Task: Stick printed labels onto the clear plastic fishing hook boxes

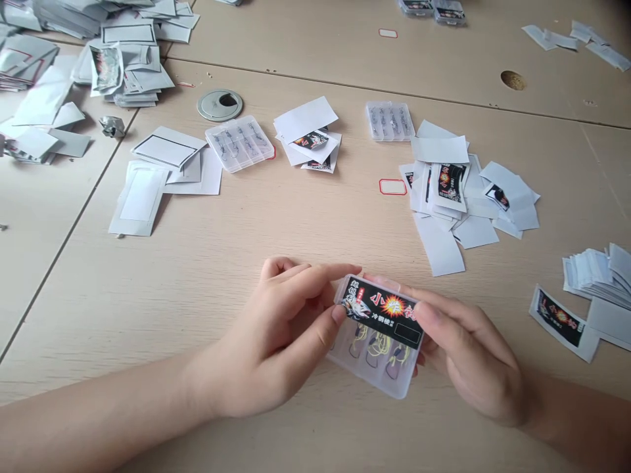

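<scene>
A clear plastic fishing hook box is held tilted above the front middle of the table. Dark hooks with yellow line lie in its compartments. Across the upper part of its lid runs a black label with white and red lettering. My left hand grips the box's left side, its thumb on the label's left end and its index finger along the top edge. At the right side my right hand holds the box, thumb pressed on the label's right end, other fingers partly hidden behind it.
Beyond my hands lie two clear hook boxes. White backing papers and loose labels lie scattered around them. Paper stacks are at right, with larger piles far left. A round grommet and a hole interrupt the tabletop.
</scene>
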`<state>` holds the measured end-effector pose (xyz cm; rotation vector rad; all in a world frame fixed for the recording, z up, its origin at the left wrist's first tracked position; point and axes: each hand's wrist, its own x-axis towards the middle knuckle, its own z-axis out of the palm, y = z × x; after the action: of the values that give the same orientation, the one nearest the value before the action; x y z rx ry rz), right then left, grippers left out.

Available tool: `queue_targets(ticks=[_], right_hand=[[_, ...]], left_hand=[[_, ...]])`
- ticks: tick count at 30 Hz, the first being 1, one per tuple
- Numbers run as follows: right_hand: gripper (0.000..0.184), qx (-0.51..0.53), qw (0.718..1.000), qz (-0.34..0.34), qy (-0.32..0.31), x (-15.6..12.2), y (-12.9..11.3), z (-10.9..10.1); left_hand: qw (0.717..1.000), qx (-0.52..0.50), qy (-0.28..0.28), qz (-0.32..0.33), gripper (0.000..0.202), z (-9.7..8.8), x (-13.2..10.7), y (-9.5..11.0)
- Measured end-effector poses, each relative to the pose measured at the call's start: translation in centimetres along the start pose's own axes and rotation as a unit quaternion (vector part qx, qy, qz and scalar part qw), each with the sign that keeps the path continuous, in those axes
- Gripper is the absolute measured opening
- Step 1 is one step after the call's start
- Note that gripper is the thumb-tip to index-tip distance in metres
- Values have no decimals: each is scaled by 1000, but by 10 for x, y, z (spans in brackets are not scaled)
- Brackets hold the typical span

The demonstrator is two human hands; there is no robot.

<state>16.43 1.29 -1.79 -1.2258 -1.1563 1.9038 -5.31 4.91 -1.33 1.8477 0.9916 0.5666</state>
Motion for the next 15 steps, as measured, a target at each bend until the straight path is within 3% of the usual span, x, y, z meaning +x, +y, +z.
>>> queue_targets(ticks=[6, 9, 15], right_hand=[[31, 64, 998, 4, 5, 3, -1, 0], [35, 79, 997, -18, 13, 6, -1, 0], [31, 14, 996, -87, -10, 7, 6, -4]], left_hand=[[995, -96, 26, -20, 34, 5, -3, -3], [992, -113, 49, -23, 30, 5, -3, -4], [992, -98, 64, -39, 15, 7, -3, -8]])
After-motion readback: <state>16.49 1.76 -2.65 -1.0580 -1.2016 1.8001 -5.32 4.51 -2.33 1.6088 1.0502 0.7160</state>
